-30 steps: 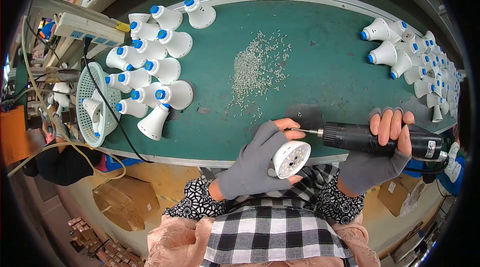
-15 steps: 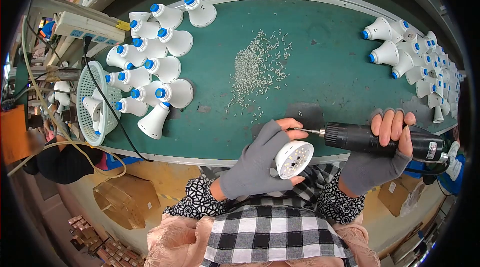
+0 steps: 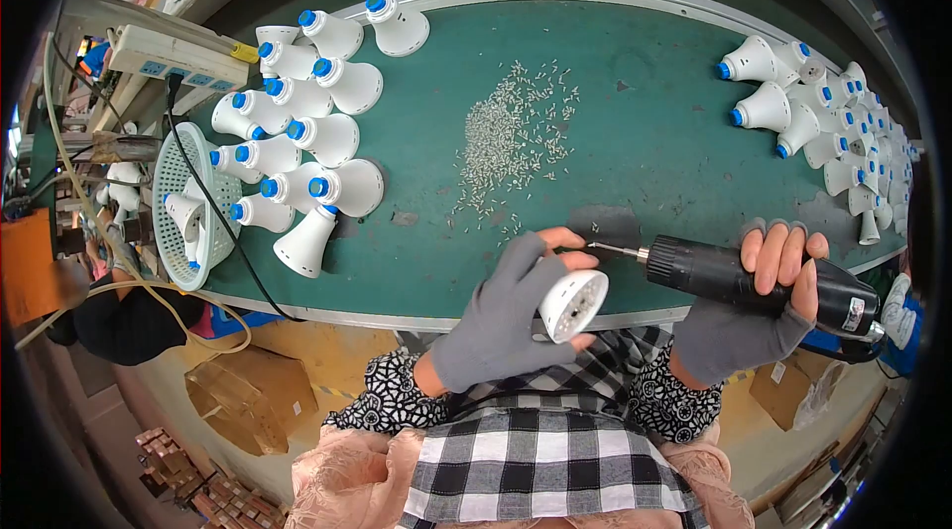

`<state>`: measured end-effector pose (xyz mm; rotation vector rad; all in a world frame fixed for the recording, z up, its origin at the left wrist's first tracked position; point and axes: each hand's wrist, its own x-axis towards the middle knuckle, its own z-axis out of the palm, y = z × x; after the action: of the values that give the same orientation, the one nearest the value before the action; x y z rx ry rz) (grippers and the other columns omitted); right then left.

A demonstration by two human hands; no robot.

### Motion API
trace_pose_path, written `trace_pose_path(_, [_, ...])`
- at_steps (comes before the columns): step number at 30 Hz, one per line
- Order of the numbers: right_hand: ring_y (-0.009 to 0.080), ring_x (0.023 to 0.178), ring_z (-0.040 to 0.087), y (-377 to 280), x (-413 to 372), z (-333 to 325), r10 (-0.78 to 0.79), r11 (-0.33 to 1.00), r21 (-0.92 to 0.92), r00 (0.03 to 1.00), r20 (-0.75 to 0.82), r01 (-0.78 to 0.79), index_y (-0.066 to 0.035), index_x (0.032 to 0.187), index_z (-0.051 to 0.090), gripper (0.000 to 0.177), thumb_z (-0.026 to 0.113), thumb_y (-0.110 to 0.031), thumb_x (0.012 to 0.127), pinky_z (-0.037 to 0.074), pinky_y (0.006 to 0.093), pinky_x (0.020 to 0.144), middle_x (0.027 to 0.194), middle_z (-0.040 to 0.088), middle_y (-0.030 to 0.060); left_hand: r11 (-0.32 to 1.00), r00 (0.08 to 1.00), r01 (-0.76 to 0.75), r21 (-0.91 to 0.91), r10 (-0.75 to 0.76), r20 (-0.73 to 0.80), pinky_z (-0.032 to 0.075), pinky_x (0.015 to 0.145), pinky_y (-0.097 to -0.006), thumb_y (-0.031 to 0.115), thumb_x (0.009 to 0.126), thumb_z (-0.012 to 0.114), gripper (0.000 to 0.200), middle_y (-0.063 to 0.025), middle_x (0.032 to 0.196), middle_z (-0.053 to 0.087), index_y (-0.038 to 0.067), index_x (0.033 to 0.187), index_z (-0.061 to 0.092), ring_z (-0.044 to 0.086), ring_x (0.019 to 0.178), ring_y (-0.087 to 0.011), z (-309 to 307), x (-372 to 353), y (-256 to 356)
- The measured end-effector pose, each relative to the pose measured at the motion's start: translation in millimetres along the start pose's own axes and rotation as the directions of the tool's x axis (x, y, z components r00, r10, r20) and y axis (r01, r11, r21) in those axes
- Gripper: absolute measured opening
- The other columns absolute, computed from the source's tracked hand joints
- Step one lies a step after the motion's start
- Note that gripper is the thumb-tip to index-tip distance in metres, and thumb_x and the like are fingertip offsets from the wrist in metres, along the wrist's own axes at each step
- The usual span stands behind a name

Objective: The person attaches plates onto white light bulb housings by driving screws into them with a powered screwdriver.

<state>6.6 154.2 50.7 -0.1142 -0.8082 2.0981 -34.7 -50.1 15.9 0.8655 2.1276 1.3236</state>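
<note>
In my gloved left hand point(image 3: 511, 306) is a white light bulb housing point(image 3: 575, 305), gripped with its open end turned up to the right. Small components show inside on a round board. Near the bulb, the fingertips of the same hand meet the bit tip of a black electric screwdriver point(image 3: 699, 271); whether they pinch a screw there is too small to tell. My right hand point(image 3: 778, 281), also in a fingerless glove, is wrapped round the screwdriver's body, which lies level and points left. Just beyond my hands, a pile of small screws point(image 3: 496, 137) spreads over the green table point(image 3: 654, 172).
White bulb housings with blue caps point(image 3: 322, 137) stand and lie at the left. More bulb housings point(image 3: 843, 122) crowd the right end. A green basket point(image 3: 183, 261) holds further pieces beside a power strip point(image 3: 174, 58) and a black cable point(image 3: 208, 202).
The bulb in my left hand has tilted, so its board faces me less directly. The screwdriver's bit tip has risen slightly, and its rear end has dipped a little.
</note>
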Motion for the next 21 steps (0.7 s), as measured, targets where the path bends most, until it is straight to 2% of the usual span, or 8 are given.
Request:
trace_pose_path(3, [0.0109, 0.062, 0.044, -7, 1, 3, 0.005, 1.000, 0.025, 1.000, -0.011, -0.005, -0.003, 0.110, 0.046, 0.024, 0.054, -0.009, 0.089, 0.040, 0.0295, 0.068, 0.073, 0.040, 0.0002, 0.996, 0.996, 0.043, -0.083, -0.050, -0.074, 0.044, 0.095, -0.0347, 0.021, 0.067, 0.083, 0.065, -0.0128, 0.125, 0.048, 0.005, 0.123, 0.055, 0.049, 0.120, -0.0278, -4, 1, 0])
trace_pose_path(4, [0.0109, 0.062, 0.044, -10, 1, 5, 0.009, 0.999, 0.037, 1.000, -0.013, -0.008, -0.003, 0.110, 0.046, 0.024, 0.054, -0.010, 0.088, 0.041, 0.0292, 0.067, 0.073, 0.040, 0.0001, 0.987, 0.998, 0.009, -0.161, -0.018, -0.053, 0.044, 0.094, -0.0319, 0.019, 0.068, 0.082, 0.064, -0.0100, 0.121, 0.053, 0.004, 0.124, 0.053, 0.052, 0.115, -0.0216, -6, 2, -5])
trace_pose_path(7, [0.0108, 0.060, 0.044, -15, -4, 10, 0.007, 0.999, 0.038, 0.999, 0.034, -0.008, -0.004, 0.106, 0.046, 0.024, 0.058, -0.012, 0.087, 0.041, 0.0284, 0.064, 0.071, 0.039, -0.0013, 0.731, 0.939, 0.335, -0.595, -0.312, 0.146, 0.044, 0.094, -0.0304, 0.016, 0.070, 0.081, 0.064, -0.0068, 0.118, 0.056, 0.004, 0.126, 0.052, 0.054, 0.112, -0.0154, -6, -6, -4])
trace_pose_path(11, [0.0113, 0.056, 0.048, -20, -15, 18, 0.018, 0.996, -0.093, 0.994, 0.111, -0.008, -0.006, 0.104, 0.043, 0.029, 0.063, -0.008, 0.083, 0.043, 0.0281, 0.062, 0.070, 0.044, -0.0008, 0.785, 0.950, 0.313, -0.535, -0.268, 0.162, 0.044, 0.094, -0.0292, 0.015, 0.071, 0.081, 0.065, -0.0049, 0.118, 0.058, 0.004, 0.128, 0.051, 0.054, 0.109, -0.0127, 1, -8, -11])
trace_pose_path(12, [0.0085, 0.059, 0.044, -20, -16, 17, 0.041, 0.997, -0.077, 0.975, 0.217, -0.024, -0.006, 0.101, 0.041, 0.023, 0.057, -0.005, 0.084, 0.039, 0.0268, 0.064, 0.069, 0.038, -0.0020, 0.789, 0.948, 0.317, -0.526, -0.269, 0.168, 0.044, 0.094, -0.0291, 0.015, 0.071, 0.081, 0.065, -0.0051, 0.118, 0.058, 0.004, 0.128, 0.051, 0.054, 0.109, -0.0130, 3, -9, -13])
trace_pose_path(15, [0.0088, 0.057, 0.045, -20, -22, 26, 0.061, 0.978, -0.207, 0.971, 0.232, -0.012, -0.008, 0.099, 0.041, 0.022, 0.057, -0.007, 0.084, 0.041, 0.0271, 0.063, 0.066, 0.039, -0.0025, 0.771, 0.941, 0.337, -0.541, -0.285, 0.180, 0.044, 0.094, -0.0288, 0.017, 0.072, 0.081, 0.065, -0.0052, 0.117, 0.058, 0.004, 0.128, 0.051, 0.054, 0.109, -0.0130, 5, -11, -12])
trace_pose_path(19, [0.0189, 0.060, 0.056, -16, -29, 14, 0.057, 0.992, -0.128, 0.958, 0.283, -0.021, -0.010, 0.110, 0.041, 0.038, 0.067, -0.005, 0.084, 0.046, 0.0371, 0.065, 0.076, 0.053, 0.0040, 0.787, 0.944, 0.329, -0.522, -0.288, 0.161, 0.046, 0.090, -0.0286, 0.021, 0.073, 0.081, 0.063, -0.0061, 0.111, 0.059, 0.003, 0.126, 0.051, 0.055, 0.104, -0.0122, 4, -11, -9])
trace_pose_path(21, [0.0182, 0.060, 0.056, -16, -30, 13, 0.068, 0.990, -0.138, 0.957, 0.283, -0.029, -0.011, 0.109, 0.040, 0.040, 0.069, -0.005, 0.083, 0.046, 0.0372, 0.065, 0.076, 0.053, 0.0034, 0.799, 0.947, 0.320, -0.510, -0.282, 0.152, 0.046, 0.090, -0.0287, 0.021, 0.073, 0.080, 0.063, -0.0062, 0.111, 0.060, 0.003, 0.125, 0.051, 0.056, 0.104, -0.0123, 3, -10, -8])
